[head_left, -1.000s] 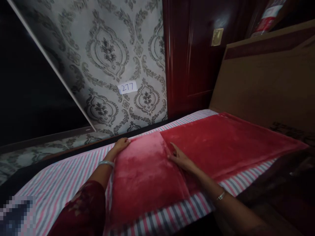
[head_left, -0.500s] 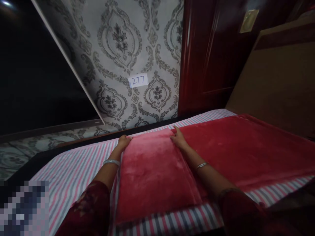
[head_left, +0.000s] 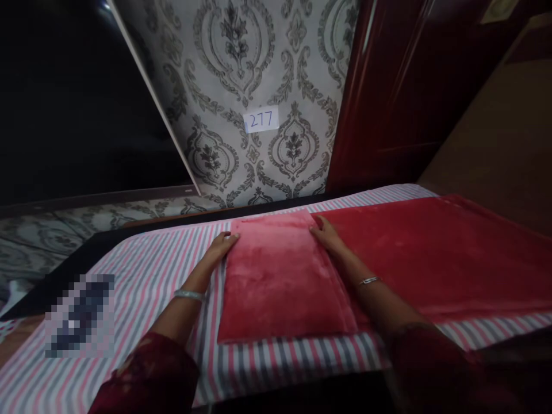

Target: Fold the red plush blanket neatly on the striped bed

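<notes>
Red plush cloth between 2 hands, seen from above my forearms. The paler panel lies immediately right of my left hand and immediately left of my right hand. Its long axis appears to run from the far edge, just beyond my fingers, back toward my body; the near edge lies well short of my hands, on my side of them. My left hand rests along the left edge, thumb inward, fingers loosely bent. My right hand touches the right edge close to the far corner, with thumb and forefinger parted; whether either hand pinches the pile or merely presses it, I cannot tell. Of the 2, my right hand is nearer the broad red spread, which extends flat to its right. The seam between panel and spread is partly hidden by my right forearm. Beneath lies a striped cloth, showing mostly left of my left hand. Beyond my hands, a card marked 277 is on the wall.
</notes>
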### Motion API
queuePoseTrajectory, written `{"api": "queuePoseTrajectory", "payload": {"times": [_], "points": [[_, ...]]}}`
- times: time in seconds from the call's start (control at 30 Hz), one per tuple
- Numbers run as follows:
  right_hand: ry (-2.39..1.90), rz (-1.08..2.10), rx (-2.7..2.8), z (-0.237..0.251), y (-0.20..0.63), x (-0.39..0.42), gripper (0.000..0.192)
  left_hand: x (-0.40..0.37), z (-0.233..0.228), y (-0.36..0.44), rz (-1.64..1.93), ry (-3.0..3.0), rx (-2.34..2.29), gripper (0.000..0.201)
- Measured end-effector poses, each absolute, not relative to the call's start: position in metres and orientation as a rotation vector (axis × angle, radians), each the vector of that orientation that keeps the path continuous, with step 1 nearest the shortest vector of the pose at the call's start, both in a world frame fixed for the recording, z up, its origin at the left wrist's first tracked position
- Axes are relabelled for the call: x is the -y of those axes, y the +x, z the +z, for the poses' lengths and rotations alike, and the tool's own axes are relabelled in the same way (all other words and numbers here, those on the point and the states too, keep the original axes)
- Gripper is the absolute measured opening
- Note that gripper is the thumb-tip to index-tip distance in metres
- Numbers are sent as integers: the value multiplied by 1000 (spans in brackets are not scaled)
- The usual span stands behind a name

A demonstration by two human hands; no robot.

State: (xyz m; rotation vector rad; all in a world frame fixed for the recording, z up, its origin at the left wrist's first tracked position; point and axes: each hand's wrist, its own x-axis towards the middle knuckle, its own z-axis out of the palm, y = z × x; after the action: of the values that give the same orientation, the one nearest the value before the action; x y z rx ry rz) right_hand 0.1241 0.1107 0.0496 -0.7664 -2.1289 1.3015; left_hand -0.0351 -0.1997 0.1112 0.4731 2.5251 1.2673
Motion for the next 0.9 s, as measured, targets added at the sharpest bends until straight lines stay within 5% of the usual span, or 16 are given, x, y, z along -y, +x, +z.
{"api": "queuePoseTrajectory", "payload": {"times": [0.33,0.67,0.9], "points": [[-568,1571,2216,42,242,-55,100,273,83,69,1550,343,-2087,90],[-512,2019,1841,133,209,-38,81,301,76,135,1379,1003,-2482,111],[-429,2032,1762,170,182,-30,72,281,61,147,1231,1155,-2988,79]]}}
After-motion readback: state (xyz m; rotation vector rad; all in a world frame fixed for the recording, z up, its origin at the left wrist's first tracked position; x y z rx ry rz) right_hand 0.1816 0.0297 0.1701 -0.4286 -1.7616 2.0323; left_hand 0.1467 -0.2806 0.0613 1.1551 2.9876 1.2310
